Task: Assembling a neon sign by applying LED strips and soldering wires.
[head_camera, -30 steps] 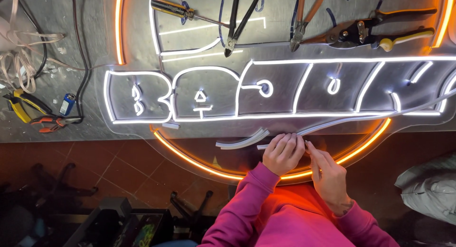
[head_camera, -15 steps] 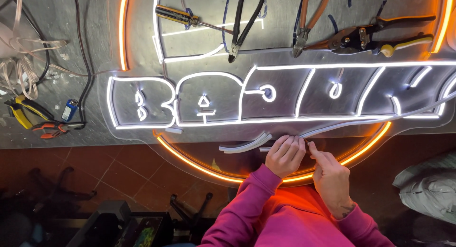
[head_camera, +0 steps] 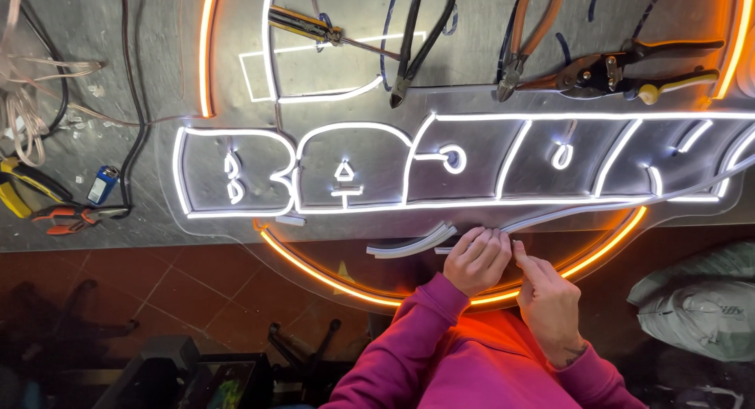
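Below, two hands worked one white strip (head_camera: 582,214): the left hand (head_camera: 476,259) clenched around it, the right hand (head_camera: 548,299) pinching it. One screwdriver (head_camera: 334,35) and three pliers (head_camera: 605,72) lay beyond the glowing sign (head_camera: 377,169).

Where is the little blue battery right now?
In the head view, the blue battery lies far left on the grey bench, beside the black cable and above the orange-handled pliers.

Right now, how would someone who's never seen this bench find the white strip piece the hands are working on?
Find the big lit sign. Below its white letters, beside the left hand, lies a short curved white strip. Unlike the glowing lines around it, it is unlit and loose.
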